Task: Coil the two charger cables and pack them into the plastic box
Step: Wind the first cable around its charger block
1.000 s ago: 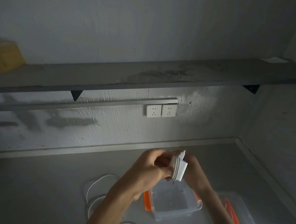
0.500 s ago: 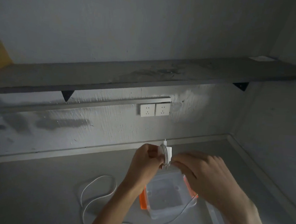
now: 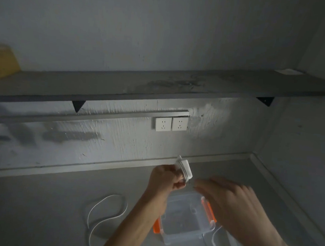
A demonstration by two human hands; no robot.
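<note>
My left hand (image 3: 166,178) grips a white charger brick (image 3: 186,168) with white cable wound around it, held above the clear plastic box (image 3: 185,219) with orange latches. My right hand (image 3: 229,201) is blurred just right of the brick, fingers pointing at it, pinching the cable near the brick. A loose stretch of that cable (image 3: 214,238) hangs down past the box's right side. A second white cable (image 3: 104,212) lies in loose loops on the grey surface to the left of the box.
The grey counter (image 3: 38,210) ends at a wall with two white sockets (image 3: 171,124). A long shelf (image 3: 141,83) runs above, holding a yellow object (image 3: 1,61) at left. A side wall closes the right.
The view has shifted slightly. My right hand pulled back to the right of the brick and lower, while the left hand kept the wound brick raised and tilted it.
</note>
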